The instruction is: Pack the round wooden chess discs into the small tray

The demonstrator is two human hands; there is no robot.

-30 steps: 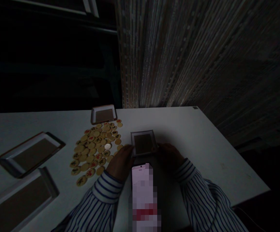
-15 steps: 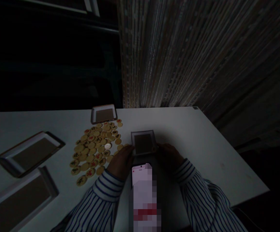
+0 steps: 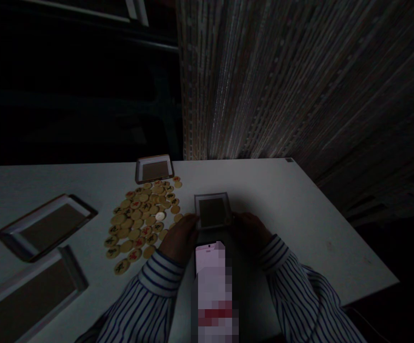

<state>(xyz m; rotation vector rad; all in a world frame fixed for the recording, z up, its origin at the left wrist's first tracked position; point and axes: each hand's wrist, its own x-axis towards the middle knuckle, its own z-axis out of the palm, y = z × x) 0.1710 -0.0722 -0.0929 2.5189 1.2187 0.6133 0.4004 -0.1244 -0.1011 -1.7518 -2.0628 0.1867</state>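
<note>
A small square tray [image 3: 212, 212] with a brown inside sits on the white table [image 3: 282, 200] in front of me. My left hand [image 3: 179, 238] grips its near left corner, fingers curled. My right hand [image 3: 252, 231] holds its near right side, also curled. Left of the tray lies a heap of several round wooden game pieces [image 3: 140, 219] with red and black marks, one of them white. A lit phone [image 3: 214, 286] stands between my striped sleeves, just below the tray.
Another small tray [image 3: 154, 169] rests beyond the heap. Two long trays [image 3: 46, 226] [image 3: 31, 295] lie at the table's left. A ribbed curtain [image 3: 282, 81] hangs behind the table. The table's right edge drops off into darkness.
</note>
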